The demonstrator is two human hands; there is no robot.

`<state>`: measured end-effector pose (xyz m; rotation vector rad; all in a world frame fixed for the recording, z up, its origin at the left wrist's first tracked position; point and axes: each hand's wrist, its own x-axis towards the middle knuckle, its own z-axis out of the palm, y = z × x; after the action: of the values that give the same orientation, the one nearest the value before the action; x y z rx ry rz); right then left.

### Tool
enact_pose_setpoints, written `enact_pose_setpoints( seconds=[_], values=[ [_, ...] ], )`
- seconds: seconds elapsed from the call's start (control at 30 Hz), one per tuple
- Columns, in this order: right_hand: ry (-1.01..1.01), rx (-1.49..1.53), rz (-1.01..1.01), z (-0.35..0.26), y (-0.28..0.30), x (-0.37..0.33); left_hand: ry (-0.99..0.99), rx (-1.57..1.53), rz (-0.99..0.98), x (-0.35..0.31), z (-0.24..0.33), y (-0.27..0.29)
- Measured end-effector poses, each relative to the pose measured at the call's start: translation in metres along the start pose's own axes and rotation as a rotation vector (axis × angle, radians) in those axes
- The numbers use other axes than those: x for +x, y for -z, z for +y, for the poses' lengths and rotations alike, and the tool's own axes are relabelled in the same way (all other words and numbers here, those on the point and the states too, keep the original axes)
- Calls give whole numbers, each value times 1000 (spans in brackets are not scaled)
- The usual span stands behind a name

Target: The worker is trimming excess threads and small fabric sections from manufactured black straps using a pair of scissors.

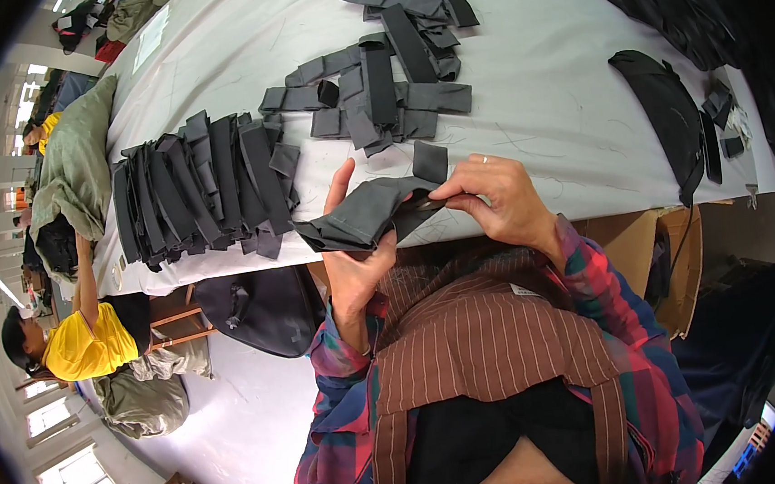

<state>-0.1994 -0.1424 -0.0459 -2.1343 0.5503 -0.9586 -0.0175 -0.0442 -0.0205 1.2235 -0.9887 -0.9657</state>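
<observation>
Held just above the near edge of the white-covered table (545, 107): a dark grey fabric piece (354, 215), folded and gaping toward the right. Cupped half-closed around its left part, the left hand (360, 274), with one digit past the far edge and another along the near one. Pinched nearly closed on the right edge, by thumb and forefinger, the right hand (498, 199).

Best, as a judgement, to steady with the left without crushing the fold, to draw the edge lightly and evenly with the right, and to avoid twisting the opening.

Just beyond, a small grey square (430, 160); impossible to tell, loose or joined to the held piece. Farther out, a row of dark strips (201, 184) to the left and a loose heap of strips (384, 87) ahead.

Hidden: the inside of the fold and most left fingertips. Hard to make out: any small thing within the right pinch. Cut off at the upper right: a black pile (660, 2).
</observation>
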Motion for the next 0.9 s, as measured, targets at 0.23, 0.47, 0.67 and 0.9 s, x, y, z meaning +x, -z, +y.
enact_pose_setpoints(
  seconds=[0.23,0.47,0.67,0.9],
  values=[
    [-44,2,16,-6,2,-5,-59,-76,-69,2,0,-1],
    [-120,39,40,-8,3,-11,-43,30,-77,-1,0,-1],
    [-20,-107,67,-17,4,-8,-23,-88,-49,0,-3,-4],
    [-57,-176,82,-27,4,-7,7,13,-11,0,-1,-3]
  ],
)
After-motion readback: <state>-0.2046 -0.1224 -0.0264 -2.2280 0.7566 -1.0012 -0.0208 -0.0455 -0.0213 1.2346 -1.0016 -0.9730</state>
